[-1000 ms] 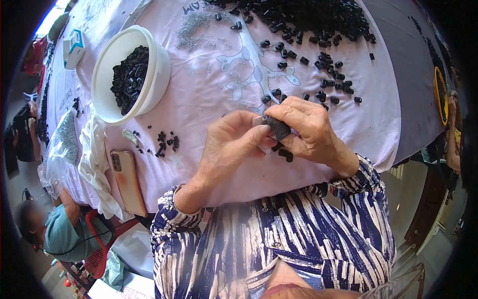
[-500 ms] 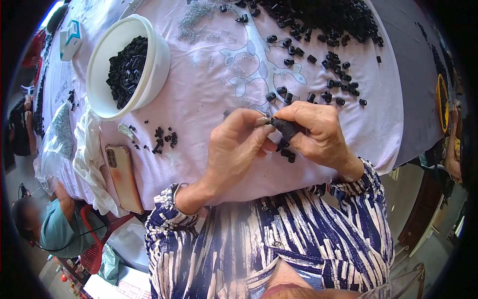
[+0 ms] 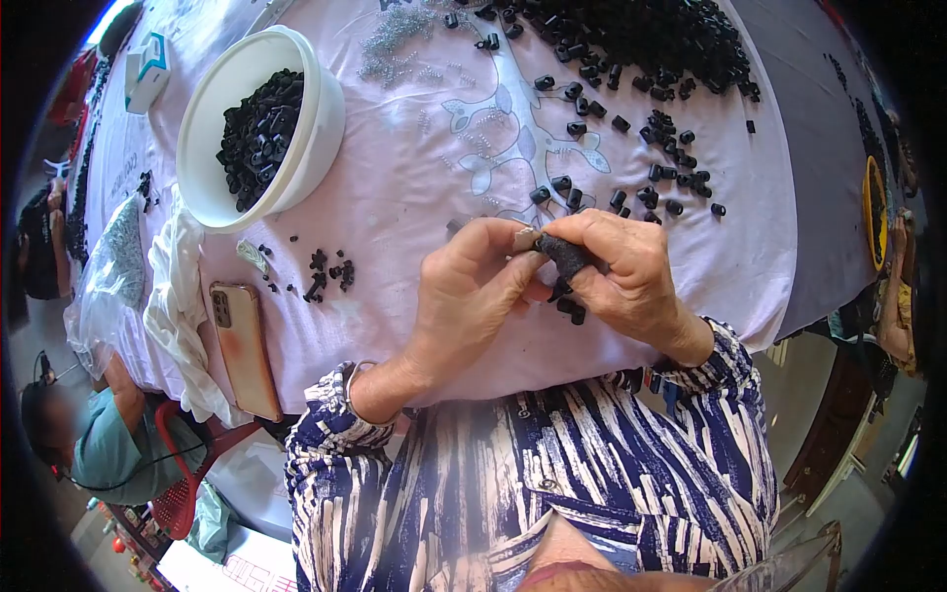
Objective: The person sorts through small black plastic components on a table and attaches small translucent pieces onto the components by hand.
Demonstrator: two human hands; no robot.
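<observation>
My right hand (image 3: 636, 281) is closed around a dark, rough-surfaced piece (image 3: 562, 257), perhaps foam-wrapped; its kind is unclear. My left hand (image 3: 459, 286) pinches at the tip of that piece, where a tiny black part seems to sit between thumb and forefinger. Something whitish covers the left forefinger's tip. Both hands meet just above the cloth, fingertips nearly touching. Small black plastic fittings (image 3: 570, 311) lie beneath and beside the right hand. A few more fittings (image 3: 560, 185) rest just beyond the fingers.
A white tub (image 3: 330, 128) of black parts stands at the left, with a phone (image 3: 245, 350) nearer me. Tiny black pieces (image 3: 318, 271) lie beside it. A large pile of fittings (image 3: 651, 39) covers the far right. A clear bag (image 3: 113, 266) lies left; another person (image 3: 128, 439) sits there.
The view has shifted slightly, so the tub and phone appear a little to the right. Both hands keep nearly the same hold, with the dark piece turned slightly.
</observation>
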